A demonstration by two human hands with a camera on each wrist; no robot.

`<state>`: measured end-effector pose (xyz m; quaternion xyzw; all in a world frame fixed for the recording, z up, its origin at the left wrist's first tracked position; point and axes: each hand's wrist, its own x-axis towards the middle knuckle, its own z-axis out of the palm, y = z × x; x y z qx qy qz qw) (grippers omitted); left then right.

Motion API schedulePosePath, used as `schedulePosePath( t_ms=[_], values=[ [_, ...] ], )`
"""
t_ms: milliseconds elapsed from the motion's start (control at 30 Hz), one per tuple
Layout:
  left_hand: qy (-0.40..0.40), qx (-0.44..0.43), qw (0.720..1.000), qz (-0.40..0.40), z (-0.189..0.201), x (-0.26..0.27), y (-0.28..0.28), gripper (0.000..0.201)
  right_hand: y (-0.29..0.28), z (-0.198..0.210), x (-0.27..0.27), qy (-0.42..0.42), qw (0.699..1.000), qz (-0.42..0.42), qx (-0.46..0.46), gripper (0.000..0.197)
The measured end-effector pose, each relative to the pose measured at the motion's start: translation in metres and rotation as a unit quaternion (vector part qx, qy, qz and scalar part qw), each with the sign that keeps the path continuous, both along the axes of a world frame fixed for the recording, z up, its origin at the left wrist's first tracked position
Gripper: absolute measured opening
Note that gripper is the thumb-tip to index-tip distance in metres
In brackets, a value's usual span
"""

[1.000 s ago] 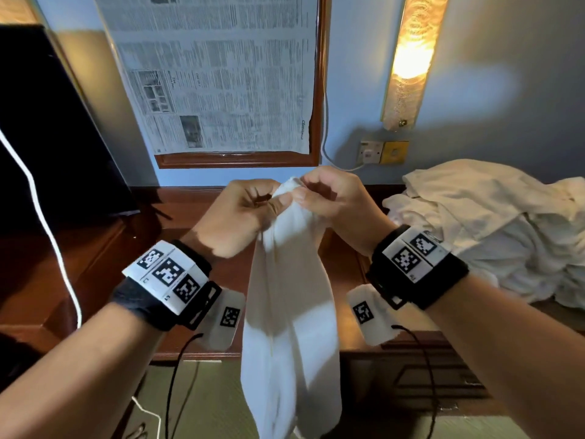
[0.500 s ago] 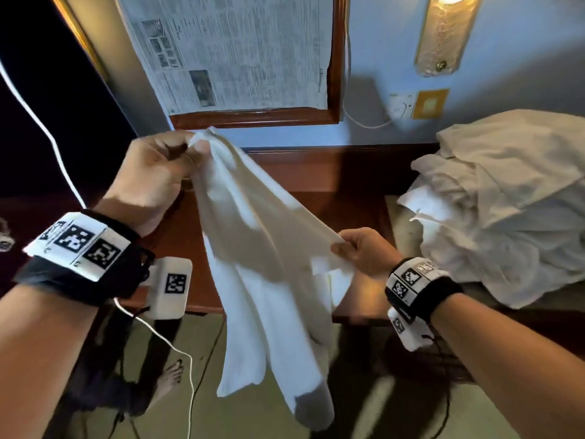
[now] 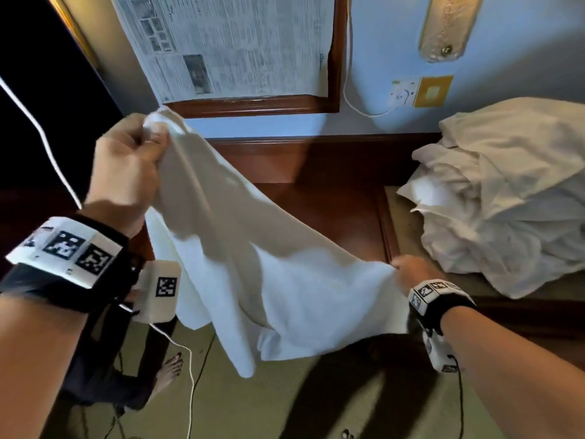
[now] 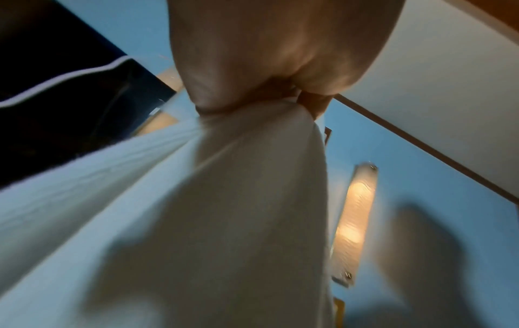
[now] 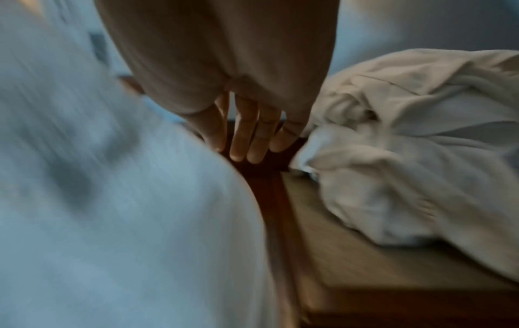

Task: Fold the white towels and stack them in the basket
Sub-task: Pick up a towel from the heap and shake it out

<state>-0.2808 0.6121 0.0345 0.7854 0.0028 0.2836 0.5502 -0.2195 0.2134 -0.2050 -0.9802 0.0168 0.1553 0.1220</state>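
My left hand (image 3: 125, 172) pinches the white towel's (image 3: 253, 267) top corner; my right hand (image 3: 408, 274) grips its lower corner, near the towel pile (image 3: 506, 198). Newspaper (image 3: 228, 42) print is unreadable.

R hand (image 5: 224, 93) holds blurred white towel (image 5: 126, 210); straight fingers (image 5: 244, 133) near crumpled towel pile (image 5: 407, 155).

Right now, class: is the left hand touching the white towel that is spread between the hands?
Touching. The head view shows the left hand pinching the white towel at its upper corner; the left wrist view shows cloth bunched in the fingers.
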Motion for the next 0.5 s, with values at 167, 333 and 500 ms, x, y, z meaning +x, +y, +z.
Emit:
schedulePosePath(
  t_ms=[167, 333, 500],
  values=[
    [0.045, 0.123, 0.983, -0.131, -0.016, 0.014, -0.034, 0.034, 0.113, 0.070, -0.028, -0.259, 0.898, 0.095, 0.343, 0.008],
    [0.074, 0.202, 0.952, -0.219, -0.035, 0.022, -0.050, 0.020, 0.182, 0.148, -0.054, -0.215, 0.792, 0.117, 0.560, 0.018],
    [0.057, 0.226, 0.934, -0.272, -0.028, 0.029, -0.044, 0.015, 0.190, 0.165, -0.056, -0.158, 0.737, 0.054, 0.655, 0.021]
  ],
)
